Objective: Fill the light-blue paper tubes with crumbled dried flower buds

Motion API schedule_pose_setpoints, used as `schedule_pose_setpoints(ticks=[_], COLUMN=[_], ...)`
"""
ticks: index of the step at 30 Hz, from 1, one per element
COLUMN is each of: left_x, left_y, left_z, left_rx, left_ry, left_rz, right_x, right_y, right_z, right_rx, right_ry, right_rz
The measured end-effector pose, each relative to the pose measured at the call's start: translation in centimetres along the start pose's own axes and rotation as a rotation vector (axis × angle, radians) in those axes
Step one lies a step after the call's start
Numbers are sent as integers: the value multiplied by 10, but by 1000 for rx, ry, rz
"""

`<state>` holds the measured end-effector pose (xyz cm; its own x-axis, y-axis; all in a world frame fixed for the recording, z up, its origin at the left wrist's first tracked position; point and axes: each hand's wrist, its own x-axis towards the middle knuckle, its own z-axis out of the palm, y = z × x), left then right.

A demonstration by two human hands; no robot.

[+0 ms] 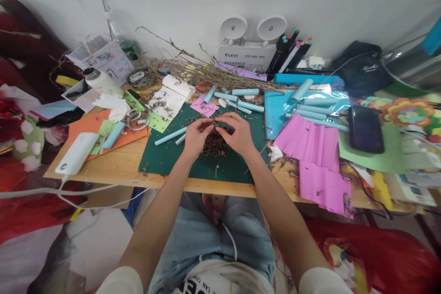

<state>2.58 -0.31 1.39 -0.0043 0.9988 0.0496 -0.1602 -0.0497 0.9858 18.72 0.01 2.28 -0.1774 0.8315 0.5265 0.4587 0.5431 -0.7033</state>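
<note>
Head view; brown scraps (pixel 215 147) lie between both hands (pixel 197 137) (pixel 238 134).

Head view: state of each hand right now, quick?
Left hand: closed in a pinch at the dry brown pile; anything held is too small to identify.
Right hand: also pinched closed there; contents can't be told.

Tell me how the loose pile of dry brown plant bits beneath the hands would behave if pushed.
The pile of dry brown plant bits would probably scatter, since its pieces lie loose on the dark green rectangular mat. It is likely light and brittle, judging by its small, crumbled pieces.
</note>
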Motion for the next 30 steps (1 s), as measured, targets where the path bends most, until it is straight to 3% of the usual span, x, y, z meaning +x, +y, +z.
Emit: schedule_pose_setpoints(ticks=[11, 17, 30], left_x=[1, -1, 1], left_y=[-3, -1, 8], left_z=[-3, 2, -2], left_rx=[-2, -35, 12], left_ry=[68, 52, -16], left_rz=[5, -27, -42], right_x=[2, 0, -1], right_y=[-4, -5, -5], right_z=[-5, -1, 1], right_rx=[-10, 27, 4], right_ry=[71, -9, -27], right_rz=[-22, -14, -14])
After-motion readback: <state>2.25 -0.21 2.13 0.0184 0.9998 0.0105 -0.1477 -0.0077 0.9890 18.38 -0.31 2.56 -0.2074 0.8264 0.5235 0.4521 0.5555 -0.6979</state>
